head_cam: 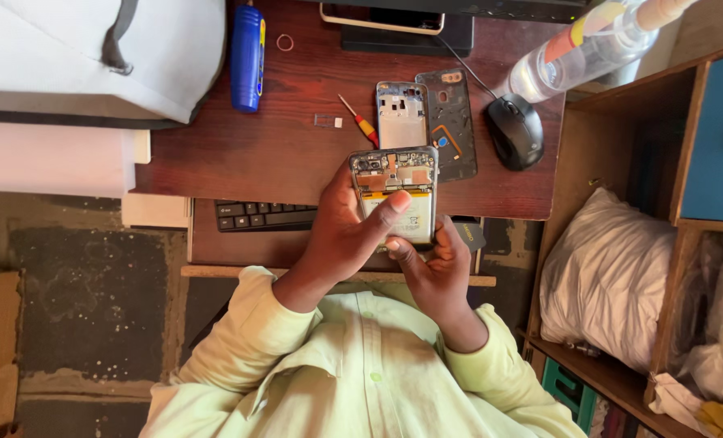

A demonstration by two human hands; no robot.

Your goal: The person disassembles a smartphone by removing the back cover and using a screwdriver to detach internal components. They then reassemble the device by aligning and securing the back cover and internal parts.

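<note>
Two hands hold one opened phone (394, 195) over the edge of the tabletop (280, 154). The left hand (347, 235) wraps its fingers round the phone's left side, with the thumb lying across the battery. The right hand (438, 268) grips the bottom with curled fingers. Just past the fingers lie two phone back parts: one silver frame (402, 113) and one dark cover (452, 122). One small screwdriver (358, 122) lies left of them, and one black mouse (514, 130) sits to the right. One keyboard (264, 216) sits left of the fingers
</note>
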